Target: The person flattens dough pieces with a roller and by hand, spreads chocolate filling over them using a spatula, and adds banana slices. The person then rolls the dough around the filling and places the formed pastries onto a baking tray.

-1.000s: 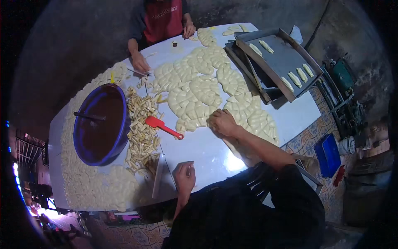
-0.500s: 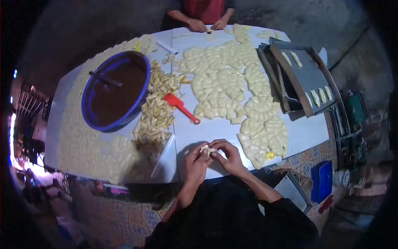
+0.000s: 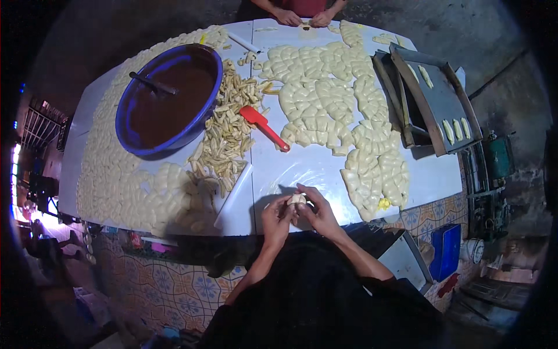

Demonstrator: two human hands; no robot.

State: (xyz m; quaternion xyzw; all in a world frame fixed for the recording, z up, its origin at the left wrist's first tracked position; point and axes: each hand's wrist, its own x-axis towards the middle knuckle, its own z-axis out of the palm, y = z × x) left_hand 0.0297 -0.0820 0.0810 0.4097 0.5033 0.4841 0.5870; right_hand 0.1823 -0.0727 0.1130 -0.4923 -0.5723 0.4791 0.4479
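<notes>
My left hand (image 3: 276, 218) and my right hand (image 3: 317, 212) are together at the table's near edge, fingers closed round a small pale dough piece (image 3: 297, 200); its underside is hidden. Portioned dough (image 3: 372, 163) lies to the right and farther back in irregular sheets. A red spatula (image 3: 261, 124) lies beside a heap of pale sliced pieces (image 3: 229, 110), with a blue bowl of brown mixture (image 3: 168, 107) and a dark-handled utensil (image 3: 152, 82) in it to the left. A white bar (image 3: 231, 195) lies left of my hands.
A co-worker's hands (image 3: 318, 18) work at the far edge. Stacked metal trays (image 3: 433, 107) with dough strips sit at the right of the white table (image 3: 90, 110). Below right are a blue crate (image 3: 447, 250), a metal box (image 3: 401, 259) and a green object (image 3: 499, 157).
My right hand has left the dough sheet and joined my left round a small piece. The co-worker's hands came together at the far edge. The view has shifted.
</notes>
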